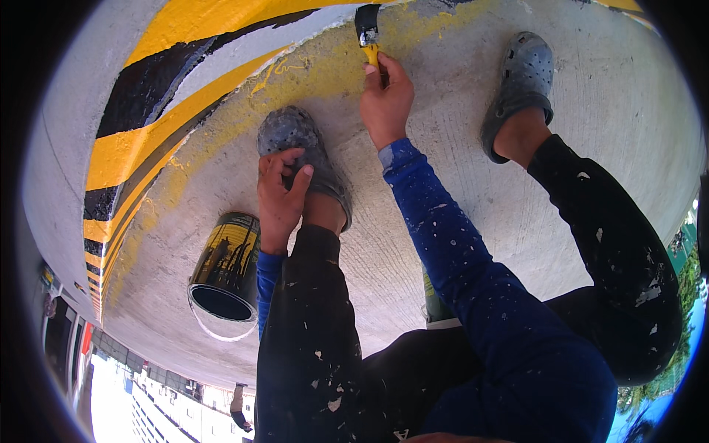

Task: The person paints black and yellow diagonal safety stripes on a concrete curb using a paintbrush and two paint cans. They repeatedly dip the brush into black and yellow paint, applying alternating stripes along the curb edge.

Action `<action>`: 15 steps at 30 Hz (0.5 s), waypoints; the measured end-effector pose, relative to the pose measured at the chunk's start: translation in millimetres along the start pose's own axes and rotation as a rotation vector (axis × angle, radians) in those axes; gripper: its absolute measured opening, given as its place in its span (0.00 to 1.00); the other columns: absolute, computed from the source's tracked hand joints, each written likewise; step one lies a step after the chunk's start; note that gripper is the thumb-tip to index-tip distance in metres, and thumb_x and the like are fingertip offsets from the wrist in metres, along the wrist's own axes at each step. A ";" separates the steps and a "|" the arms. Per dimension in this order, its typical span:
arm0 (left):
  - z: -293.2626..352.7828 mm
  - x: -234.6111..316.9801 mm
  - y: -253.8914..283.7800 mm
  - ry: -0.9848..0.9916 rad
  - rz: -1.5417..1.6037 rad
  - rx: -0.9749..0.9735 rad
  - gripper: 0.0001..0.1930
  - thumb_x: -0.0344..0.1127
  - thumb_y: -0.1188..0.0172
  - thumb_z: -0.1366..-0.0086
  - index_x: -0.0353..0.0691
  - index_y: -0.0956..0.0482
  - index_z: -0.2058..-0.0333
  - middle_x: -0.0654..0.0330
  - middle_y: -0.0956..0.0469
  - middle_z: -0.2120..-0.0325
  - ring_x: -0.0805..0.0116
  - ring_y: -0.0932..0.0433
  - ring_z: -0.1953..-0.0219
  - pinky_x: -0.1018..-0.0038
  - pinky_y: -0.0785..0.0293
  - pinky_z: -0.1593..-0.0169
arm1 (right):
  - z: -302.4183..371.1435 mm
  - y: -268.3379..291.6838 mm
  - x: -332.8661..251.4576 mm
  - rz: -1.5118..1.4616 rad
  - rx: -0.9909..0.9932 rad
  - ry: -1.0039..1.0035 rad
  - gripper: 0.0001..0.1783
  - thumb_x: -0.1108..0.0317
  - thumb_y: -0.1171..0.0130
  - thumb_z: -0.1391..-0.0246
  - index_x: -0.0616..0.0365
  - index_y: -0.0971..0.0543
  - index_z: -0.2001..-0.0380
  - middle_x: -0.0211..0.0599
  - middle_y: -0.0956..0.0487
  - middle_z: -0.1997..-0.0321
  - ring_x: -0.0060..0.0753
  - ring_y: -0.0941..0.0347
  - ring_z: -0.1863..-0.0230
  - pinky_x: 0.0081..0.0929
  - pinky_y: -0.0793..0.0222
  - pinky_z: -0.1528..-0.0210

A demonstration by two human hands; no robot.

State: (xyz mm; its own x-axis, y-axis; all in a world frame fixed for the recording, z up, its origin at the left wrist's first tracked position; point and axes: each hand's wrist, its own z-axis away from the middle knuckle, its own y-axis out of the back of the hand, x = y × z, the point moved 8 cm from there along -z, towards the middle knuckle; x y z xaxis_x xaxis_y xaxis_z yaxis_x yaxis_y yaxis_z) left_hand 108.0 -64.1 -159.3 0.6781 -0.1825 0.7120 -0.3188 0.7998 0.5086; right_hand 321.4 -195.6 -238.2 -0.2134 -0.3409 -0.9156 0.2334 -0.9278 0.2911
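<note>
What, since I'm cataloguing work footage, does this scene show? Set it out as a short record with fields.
left hand: fingers loosely curled over the left clog
right hand: gripping paintbrush, yellow handle, black bristles
paint can: left of the left clog, streaked black
painted stripes: yellow, black, white
concrete ground: smeared with yellow paint
clothing: blue sleeves, black trousers, paint-flecked

top: long blue sleeves [454, 240], right one loaded with white specks lol | legs: black pants [310, 317], pale flecks plus bigger blotches | feet: grey clogs [529, 65], vent holes, kinda grubby
</note>
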 end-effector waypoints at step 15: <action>-0.5 -2.3 -0.7 -0.011 0.002 0.003 0.17 0.34 0.30 0.36 0.40 0.16 0.49 0.56 0.26 0.60 0.64 0.28 0.61 0.68 0.26 0.53 | 2.4 -2.6 -0.3 -0.056 -0.026 0.027 0.17 0.71 0.38 0.32 0.67 0.20 0.43 0.41 0.13 0.55 0.29 0.19 0.56 0.30 0.24 0.52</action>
State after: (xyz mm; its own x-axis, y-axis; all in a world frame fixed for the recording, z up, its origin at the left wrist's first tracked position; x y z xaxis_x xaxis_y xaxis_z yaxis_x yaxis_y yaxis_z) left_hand 106.9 -63.9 -161.5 0.6701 -0.1870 0.7183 -0.3222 0.7985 0.5085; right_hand 318.6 -193.5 -238.0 -0.2012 -0.2843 -0.9374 0.2470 -0.9408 0.2323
